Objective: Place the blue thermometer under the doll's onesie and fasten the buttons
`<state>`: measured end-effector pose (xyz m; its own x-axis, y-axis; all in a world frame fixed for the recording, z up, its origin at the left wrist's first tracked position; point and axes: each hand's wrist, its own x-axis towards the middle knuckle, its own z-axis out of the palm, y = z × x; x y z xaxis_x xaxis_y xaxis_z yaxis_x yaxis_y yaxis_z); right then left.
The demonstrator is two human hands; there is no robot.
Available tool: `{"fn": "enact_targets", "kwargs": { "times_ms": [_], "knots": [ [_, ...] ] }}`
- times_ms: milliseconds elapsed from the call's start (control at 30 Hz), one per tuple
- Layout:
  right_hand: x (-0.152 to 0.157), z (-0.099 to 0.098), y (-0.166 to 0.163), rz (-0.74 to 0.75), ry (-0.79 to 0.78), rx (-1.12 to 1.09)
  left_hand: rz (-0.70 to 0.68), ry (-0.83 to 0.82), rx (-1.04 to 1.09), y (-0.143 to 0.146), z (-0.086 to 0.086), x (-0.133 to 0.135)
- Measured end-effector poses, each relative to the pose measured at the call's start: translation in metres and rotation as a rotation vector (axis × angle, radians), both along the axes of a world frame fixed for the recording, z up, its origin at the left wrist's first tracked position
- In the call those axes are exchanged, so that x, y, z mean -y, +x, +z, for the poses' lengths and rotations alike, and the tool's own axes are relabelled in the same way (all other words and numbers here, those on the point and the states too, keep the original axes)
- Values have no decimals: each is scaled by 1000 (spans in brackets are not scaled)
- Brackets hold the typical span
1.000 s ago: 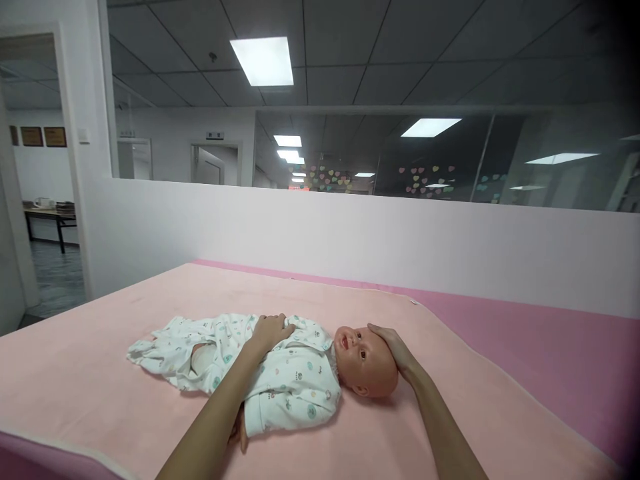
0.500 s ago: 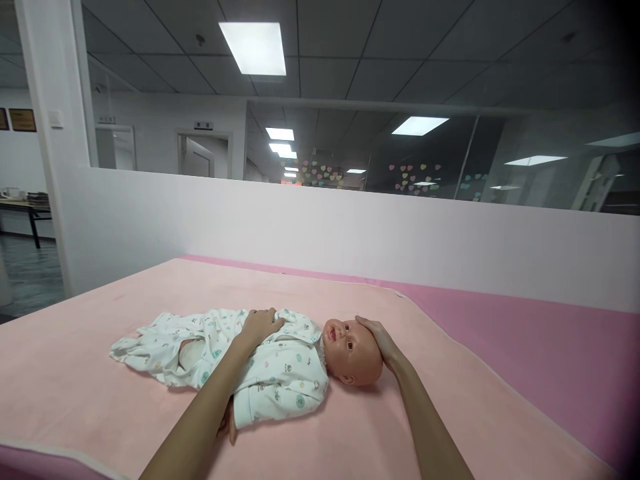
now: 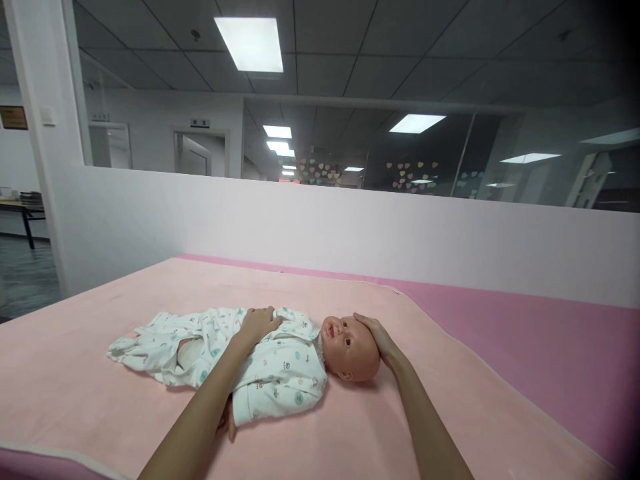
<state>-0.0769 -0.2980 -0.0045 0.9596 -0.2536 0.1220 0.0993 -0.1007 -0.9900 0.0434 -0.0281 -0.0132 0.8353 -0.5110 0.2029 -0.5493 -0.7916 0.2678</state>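
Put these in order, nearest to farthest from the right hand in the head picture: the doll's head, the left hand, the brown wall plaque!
1. Doll's head: touching the right hand.
2. Left hand: farther left, on the doll's clothes.
3. Brown wall plaque: far left, in the background.

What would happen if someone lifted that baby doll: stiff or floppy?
The head looks smooth and moulded, so it would probably keep its shape; being rounded, it might roll sideways if pushed. The printed clothes lie in loose folds, so they'd likely bunch up when grasped.
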Motion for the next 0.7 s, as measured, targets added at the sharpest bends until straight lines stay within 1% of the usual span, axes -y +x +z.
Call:
{"fn": "enact_targets", "kwargs": {
  "times_ms": [67,200,233,400,500,600,700],
  "knots": [
    [-1,1,-2,29,5,-24,2,3,2,0,0,0],
    [-3,3,-2,-51,-20,40,-2,4,10,0,0,0],
    [-3,3,-2,-52,-21,33,-4,3,11,0,0,0],
    [-3,4,-5,41,-16,-75,-6,2,10,0,1,-1],
    [-4,3,-3,-14,-15,-22,-3,6,7,0,1,-1],
    [-3,2,1,-109,-9,43,-4,9,2,0,1,-1],
    [-1,0,2,-171,-19,62,-9,13,-4,-1,1,-2]
  ]
}}
